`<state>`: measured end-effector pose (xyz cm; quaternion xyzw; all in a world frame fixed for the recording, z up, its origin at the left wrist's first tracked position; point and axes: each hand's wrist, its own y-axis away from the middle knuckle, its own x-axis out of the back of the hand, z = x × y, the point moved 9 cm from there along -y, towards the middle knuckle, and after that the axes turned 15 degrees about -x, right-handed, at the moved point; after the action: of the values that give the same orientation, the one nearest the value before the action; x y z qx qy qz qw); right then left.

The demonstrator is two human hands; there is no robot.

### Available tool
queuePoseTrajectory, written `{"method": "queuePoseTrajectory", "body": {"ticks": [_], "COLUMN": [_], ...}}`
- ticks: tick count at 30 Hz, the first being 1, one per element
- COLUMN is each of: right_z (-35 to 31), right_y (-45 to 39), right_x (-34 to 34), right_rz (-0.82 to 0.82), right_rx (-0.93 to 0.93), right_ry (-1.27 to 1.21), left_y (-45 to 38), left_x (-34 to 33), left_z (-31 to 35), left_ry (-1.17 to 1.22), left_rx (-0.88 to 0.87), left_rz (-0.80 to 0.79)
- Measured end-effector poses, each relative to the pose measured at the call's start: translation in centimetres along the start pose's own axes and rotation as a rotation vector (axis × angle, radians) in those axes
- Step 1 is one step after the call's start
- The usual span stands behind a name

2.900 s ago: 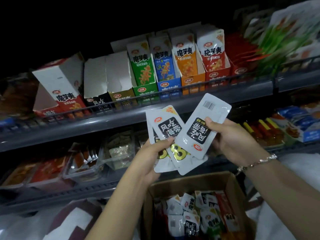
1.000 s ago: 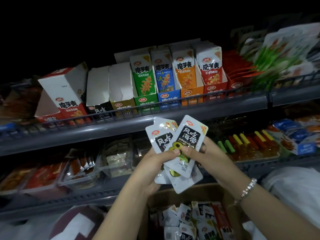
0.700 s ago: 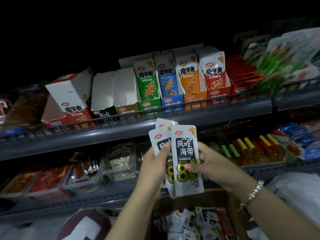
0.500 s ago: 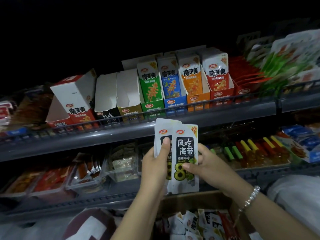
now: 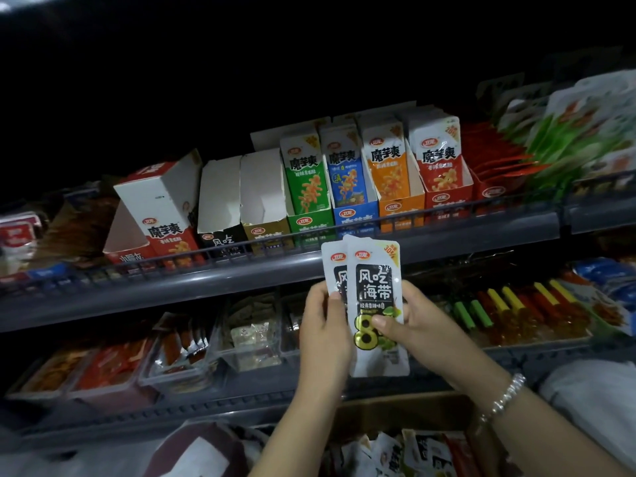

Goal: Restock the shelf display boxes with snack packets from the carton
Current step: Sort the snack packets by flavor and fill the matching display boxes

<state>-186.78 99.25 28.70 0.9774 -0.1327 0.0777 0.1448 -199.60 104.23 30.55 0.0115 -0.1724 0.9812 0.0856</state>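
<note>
Nearest you, the carton [image 5: 406,413] sits low with loose packets inside. Above it, your left hand [image 5: 325,333] and right hand [image 5: 418,325] both pinch an upright stack of seaweed packets [image 5: 373,290], squared together. Farther back, the black display box [image 5: 220,215] stands left of centre on the upper shelf [image 5: 241,277]

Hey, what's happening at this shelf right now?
A person is restocking snacks. Both hands, the left hand and the right hand, hold a small squared-up stack of white and black seaweed packets upright in front of the grey shelf edge. On that upper shelf, the black display box with matching print shows no packets, while the green, blue, orange and red ones beside it are full. The open carton below holds more mixed packets. Nothing from this stack has gone into a box yet.
</note>
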Motion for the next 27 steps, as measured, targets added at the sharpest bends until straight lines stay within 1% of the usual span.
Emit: {"method": "queuePoseTrajectory", "body": {"ticks": [3,6,11,14,22,27], "right_z": [-0.2,-0.3,-0.6,-0.7,-1.5,-2.0], "right_y": [0.0,0.0,-0.3,-0.4,-0.3,-0.4], "right_x": [-0.3,-0.4,-0.8,-0.8,-2.3,-2.4], "right_rz": [-0.031,-0.009,-0.008,-0.011,0.020,0.035], "right_rx": [0.024,0.055,0.058,0.069,0.120,0.134], "right_ry": [-0.029,-0.025,0.084,0.070,0.058,0.050], "left_y": [-0.3,-0.5,-0.3,-0.2,0.3,-0.1], "left_x": [0.6,0.9,0.8,0.7,-1.3,-1.0], "left_z": [-0.1,-0.4,-0.2,0.1,0.1,-0.5], "left_ry": [0.021,0.054,0.048,0.074,0.042,0.139], "left_rx": [-0.024,0.003,-0.012,-0.002,0.007,0.085], "left_rz": [0.043,0.061,0.044,0.041,-0.053,-0.056]}}
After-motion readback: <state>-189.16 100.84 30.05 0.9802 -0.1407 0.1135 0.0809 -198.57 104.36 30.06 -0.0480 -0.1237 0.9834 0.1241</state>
